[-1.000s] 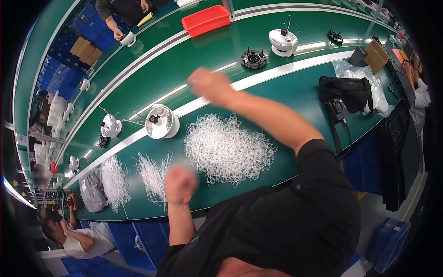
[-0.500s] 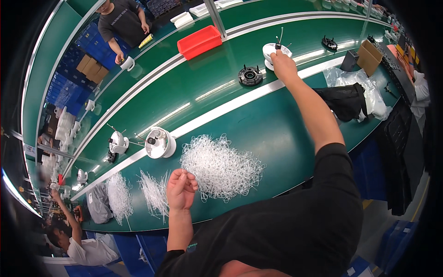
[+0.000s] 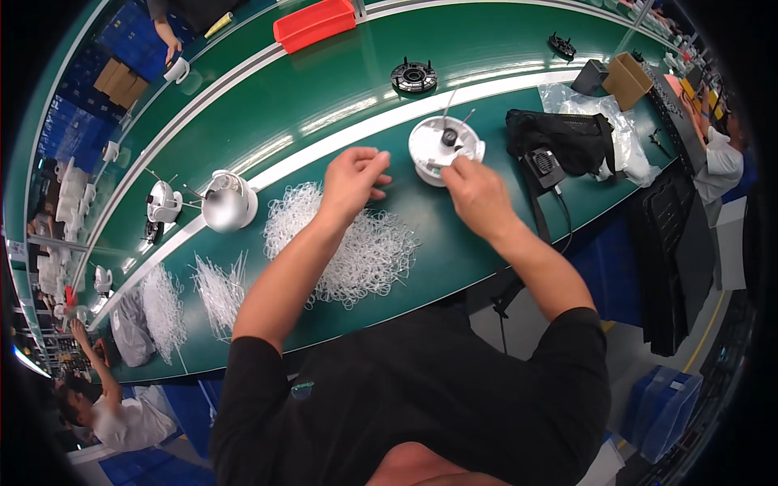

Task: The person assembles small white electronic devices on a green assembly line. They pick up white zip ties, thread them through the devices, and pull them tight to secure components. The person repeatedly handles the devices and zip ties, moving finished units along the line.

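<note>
A white round housing (image 3: 428,166), with a black round part inside and wires standing up from it, rests at the near side of the green worktop. Its near rim is pinched in the fingers of my right hand (image 3: 480,196). To its left my left hand (image 3: 353,185) hovers over the heap of looped white ties (image 3: 356,251). The fingers of that hand are curled with thumb and forefinger together; anything between them is too small to make out. Left of the heap stands another white housing (image 3: 241,194), with a smaller white unit (image 3: 164,202) beyond it.
Straight white ties (image 3: 217,300) and another tie pile (image 3: 162,312) lie at the left. A black base (image 3: 414,77) sits on the conveyor, near a red bin (image 3: 316,24). A black bag (image 3: 559,142) and clear plastic lie right. Co-workers sit or stand at the left, far side and right.
My right hand has brought the white housing from the conveyor to the near worktop. My left hand has moved up and right, closer to the housing. The view has shifted.
</note>
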`<state>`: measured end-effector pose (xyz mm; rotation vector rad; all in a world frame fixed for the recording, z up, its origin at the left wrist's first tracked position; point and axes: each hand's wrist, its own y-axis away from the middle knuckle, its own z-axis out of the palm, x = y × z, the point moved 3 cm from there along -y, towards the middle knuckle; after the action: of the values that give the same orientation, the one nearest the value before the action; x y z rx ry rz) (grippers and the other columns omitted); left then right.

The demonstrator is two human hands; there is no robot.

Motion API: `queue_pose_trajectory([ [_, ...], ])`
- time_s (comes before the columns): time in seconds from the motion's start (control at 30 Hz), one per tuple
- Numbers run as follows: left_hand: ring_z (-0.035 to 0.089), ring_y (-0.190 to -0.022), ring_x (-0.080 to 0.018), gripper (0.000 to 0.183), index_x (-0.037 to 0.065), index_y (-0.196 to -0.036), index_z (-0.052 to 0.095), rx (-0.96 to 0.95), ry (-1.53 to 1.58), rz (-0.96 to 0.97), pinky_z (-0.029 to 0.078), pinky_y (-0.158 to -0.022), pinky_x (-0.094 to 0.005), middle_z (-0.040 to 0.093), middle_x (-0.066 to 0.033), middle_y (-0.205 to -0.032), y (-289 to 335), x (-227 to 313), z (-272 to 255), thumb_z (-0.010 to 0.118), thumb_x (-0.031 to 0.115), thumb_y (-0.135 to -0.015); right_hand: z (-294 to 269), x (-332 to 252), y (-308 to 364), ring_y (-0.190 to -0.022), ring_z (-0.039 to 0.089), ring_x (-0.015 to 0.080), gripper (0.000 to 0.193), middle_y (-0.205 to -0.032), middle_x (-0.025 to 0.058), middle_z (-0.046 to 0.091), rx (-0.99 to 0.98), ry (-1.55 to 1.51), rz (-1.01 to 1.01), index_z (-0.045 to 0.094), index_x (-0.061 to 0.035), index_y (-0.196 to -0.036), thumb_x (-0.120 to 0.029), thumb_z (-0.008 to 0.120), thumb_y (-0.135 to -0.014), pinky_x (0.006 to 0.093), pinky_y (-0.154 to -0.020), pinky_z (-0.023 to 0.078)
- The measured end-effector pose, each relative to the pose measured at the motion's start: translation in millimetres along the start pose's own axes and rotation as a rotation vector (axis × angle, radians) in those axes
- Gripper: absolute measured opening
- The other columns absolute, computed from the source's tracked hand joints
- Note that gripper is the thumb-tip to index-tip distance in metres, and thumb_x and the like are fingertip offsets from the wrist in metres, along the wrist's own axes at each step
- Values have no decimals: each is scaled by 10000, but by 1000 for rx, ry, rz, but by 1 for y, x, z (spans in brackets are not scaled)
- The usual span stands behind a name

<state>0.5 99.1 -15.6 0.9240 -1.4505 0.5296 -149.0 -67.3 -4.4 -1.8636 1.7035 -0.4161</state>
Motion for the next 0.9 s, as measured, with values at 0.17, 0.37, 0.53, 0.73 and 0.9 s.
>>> queue_pose_trajectory([
  [0.17,678,-768,-164,442,-64,-1136,585,-11,-164,65,558,-566,-286,690,-132,-994,-34,-22,20,724,272,-886,-20,-5,3,-742,629,268,186,-914,107,628,175,-377,123,645,-37,-1013,-143,669,-862,364,-654,511],
  [0.37,670,-717,-154,406,-56,-1112,606,-59,-163,60,561,-560,-280,696,-111,-946,-30,-22,25,734,243,-868,17,88,-7,-922,655,338,402,-1015,199,685,-146,-597,619,675,24,-1104,-340,560,-975,387,-842,498],
  [0.53,675,-708,-156,398,-49,-1095,618,-85,-235,98,568,-562,-288,697,-115,-945,-25,-21,26,739,239,-849,47,86,-42,-971,663,343,334,-1038,197,705,-421,-704,437,685,15,-1107,-256,590,-938,372,-867,495],
  [0.73,677,-713,-161,410,-47,-1088,622,-81,-250,76,554,-588,-292,704,-115,-952,-23,-19,25,743,256,-841,46,74,-69,-921,650,294,270,-978,159,682,-453,-649,282,724,-21,-1085,-210,651,-907,358,-827,505],
  [0.9,678,-721,-170,429,-49,-1077,632,-103,-261,67,550,-602,-307,706,-124,-942,-25,-24,28,751,279,-828,50,70,-76,-904,643,214,242,-955,115,672,-447,-783,242,735,-16,-1064,-192,651,-922,319,-812,504],
])
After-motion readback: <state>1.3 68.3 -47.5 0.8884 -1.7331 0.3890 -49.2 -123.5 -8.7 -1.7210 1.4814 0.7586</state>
